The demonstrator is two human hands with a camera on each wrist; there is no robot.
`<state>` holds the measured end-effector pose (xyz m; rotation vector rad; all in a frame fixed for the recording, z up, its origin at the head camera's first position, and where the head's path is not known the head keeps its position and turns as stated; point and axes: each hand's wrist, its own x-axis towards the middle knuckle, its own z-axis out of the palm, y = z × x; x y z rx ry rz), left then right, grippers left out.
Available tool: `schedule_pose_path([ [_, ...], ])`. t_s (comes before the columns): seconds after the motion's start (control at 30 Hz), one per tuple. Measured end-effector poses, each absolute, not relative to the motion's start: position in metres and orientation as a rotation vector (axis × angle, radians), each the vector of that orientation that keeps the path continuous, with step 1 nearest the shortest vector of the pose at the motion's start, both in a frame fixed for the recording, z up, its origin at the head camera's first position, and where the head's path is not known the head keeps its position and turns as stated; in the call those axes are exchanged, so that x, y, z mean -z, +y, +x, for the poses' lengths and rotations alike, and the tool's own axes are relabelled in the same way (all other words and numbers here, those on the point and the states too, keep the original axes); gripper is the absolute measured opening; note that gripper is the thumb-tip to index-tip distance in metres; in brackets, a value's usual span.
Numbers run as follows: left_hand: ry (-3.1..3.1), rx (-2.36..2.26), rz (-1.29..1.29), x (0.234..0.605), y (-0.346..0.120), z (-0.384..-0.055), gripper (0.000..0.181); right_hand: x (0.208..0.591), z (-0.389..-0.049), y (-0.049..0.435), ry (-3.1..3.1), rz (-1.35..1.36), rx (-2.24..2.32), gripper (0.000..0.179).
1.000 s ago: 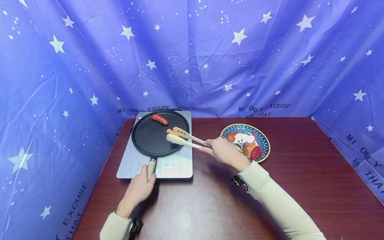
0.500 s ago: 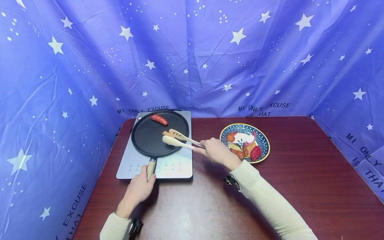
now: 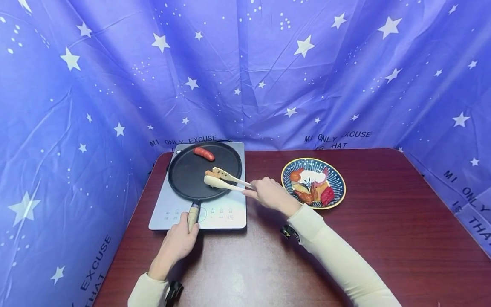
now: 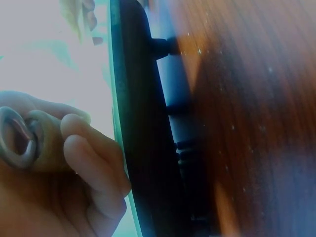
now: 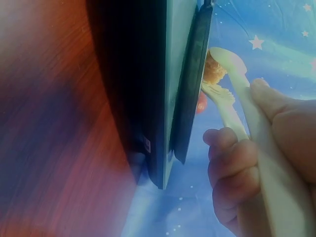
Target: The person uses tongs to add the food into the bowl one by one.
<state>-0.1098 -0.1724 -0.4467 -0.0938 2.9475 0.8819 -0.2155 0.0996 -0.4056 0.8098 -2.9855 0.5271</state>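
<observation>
Evidently, left hand (image 3: 178, 241): its fingers curl round the light wooden handle (image 3: 193, 217) of the pan, thumb lying along one side; the left wrist view shows a metal ring (image 4: 19, 140) at the handle's end.
Right hand (image 3: 271, 194): its fingers and thumb grip the cream-coloured tongs (image 3: 222, 183), one arm of the tongs under the thumb and the other against the fingers.
Brown food piece (image 3: 209, 173): held between the tips of the tongs, over the near right part of the pan; whether it touches the pan's surface I cannot tell.
Pan (image 3: 184, 170): black, round and shallow, resting on the cooktop, its handle pointing toward the person.
Sausage (image 3: 203, 153): red, scored across, lying in the far part of the pan, apart from the tongs.
Cooktop (image 3: 159, 217): pale, flat, on the left part of the table, with printed controls along its near side.
Plate (image 3: 337, 192): blue-patterned with a yellow rim, to the right of the cooktop and well apart from it; several pieces of food lie on it, among them a bright red piece (image 3: 327, 196).
Table (image 3: 383, 221): dark red-brown with wood grain.
Curtain (image 3: 238, 64): blue-violet with white stars, hanging behind and at both sides.
</observation>
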Motion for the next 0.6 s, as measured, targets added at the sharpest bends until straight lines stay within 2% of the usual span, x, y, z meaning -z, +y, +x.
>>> schedule_pose_path([
  [0.6, 2.937, -0.896, -0.085, 0.447, -0.173, -0.110, 0.031, 0.406, -0.222, 0.088, -2.968, 0.833, -0.504, 0.039],
])
